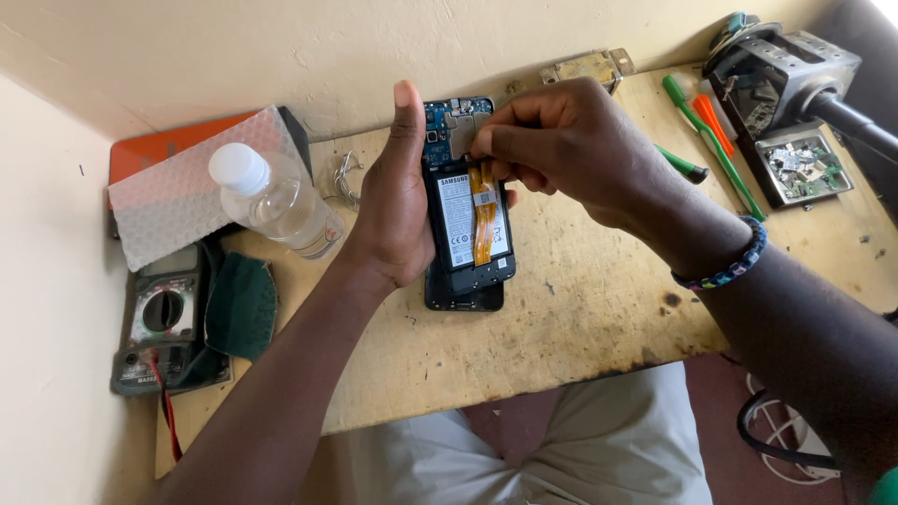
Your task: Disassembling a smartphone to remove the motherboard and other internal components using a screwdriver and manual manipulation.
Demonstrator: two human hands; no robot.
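wooden table (pixel 580 309) | bottle (pixel 276 201) | multimeter (pixel 164 318) | green screwdrivers (pixel 711 140)

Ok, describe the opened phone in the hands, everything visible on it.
The opened phone is a dark smartphone with its back cover off, held upright and slightly tilted above the wooden table. Inside show a blue circuit board at the top, a white-labelled black battery in the middle and an orange flex cable running down beside it. The left hand grips its left edge, thumb pointing up; the right hand pinches at the upper board area. A second dark phone part lies flat just beneath it.
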